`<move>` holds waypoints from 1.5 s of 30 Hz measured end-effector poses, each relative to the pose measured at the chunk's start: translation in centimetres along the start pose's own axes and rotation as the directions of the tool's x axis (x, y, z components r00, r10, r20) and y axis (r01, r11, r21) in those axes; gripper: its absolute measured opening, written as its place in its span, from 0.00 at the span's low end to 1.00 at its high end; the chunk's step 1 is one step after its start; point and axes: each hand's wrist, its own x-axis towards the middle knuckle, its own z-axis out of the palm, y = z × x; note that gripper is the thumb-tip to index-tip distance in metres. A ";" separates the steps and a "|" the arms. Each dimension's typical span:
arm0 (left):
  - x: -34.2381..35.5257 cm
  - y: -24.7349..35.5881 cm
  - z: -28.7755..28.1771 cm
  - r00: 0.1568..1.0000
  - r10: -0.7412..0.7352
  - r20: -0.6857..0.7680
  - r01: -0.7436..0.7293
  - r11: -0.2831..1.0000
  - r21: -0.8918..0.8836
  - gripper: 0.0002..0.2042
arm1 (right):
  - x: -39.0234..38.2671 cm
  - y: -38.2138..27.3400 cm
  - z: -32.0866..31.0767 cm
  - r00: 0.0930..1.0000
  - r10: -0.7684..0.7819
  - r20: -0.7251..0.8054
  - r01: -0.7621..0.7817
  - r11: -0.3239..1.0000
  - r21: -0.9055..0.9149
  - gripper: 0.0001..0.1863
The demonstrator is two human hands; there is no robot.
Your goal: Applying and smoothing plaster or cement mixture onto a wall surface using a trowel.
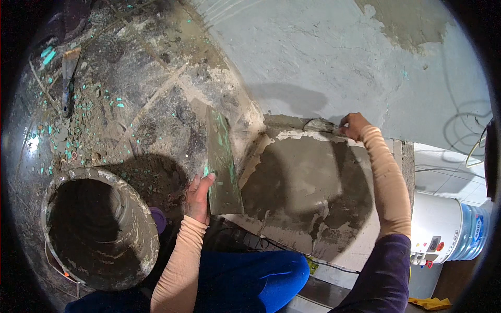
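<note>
My left hand (198, 197) grips the edge of a long flat mortar board (224, 161), grey-smeared with green streaks, tilted up beside the ledge. Its thumb lies on the near face; the other fingers are partly hidden behind. Farther off to the right, my right hand (356, 125) is closed round a small trowel (320, 125), whose handle is mostly covered by the fingers. The trowel's blade lies against the strip of wet mortar where the grey wall (329, 57) meets the ledge (305, 172). Damp grey mortar covers much of the ledge's top.
A mortar-caked bucket (151, 229) stands at the left, near a purple round thing (158, 219). A scraper (68, 78) lies on the debris-strewn floor (151, 104). At the right are a white water dispenser (434, 224) with a blue bottle (472, 232) and a loose cable (475, 151).
</note>
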 end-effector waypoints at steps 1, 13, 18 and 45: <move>0.0 -0.1 -0.1 1.000 -0.009 0.007 0.009 1.000 0.002 0.32 | -0.8 0.4 -0.5 0.994 -0.101 -0.034 0.097 0.989 -0.113 0.15; -0.5 1.4 -1.1 0.999 0.027 0.030 -0.026 0.999 -0.033 0.33 | 6.9 -5.9 8.8 0.994 -0.105 0.002 0.105 0.987 -0.118 0.15; -0.5 1.9 -1.4 0.999 0.042 -0.008 -0.042 0.999 -0.033 0.30 | 8.3 -3.4 9.5 0.968 -0.233 -0.096 0.182 0.908 -0.377 0.19; -1.4 1.5 -0.1 0.993 0.050 0.112 -0.047 0.999 -0.023 0.36 | 0.9 -4.4 4.5 0.996 -0.084 0.042 0.069 0.959 0.276 0.15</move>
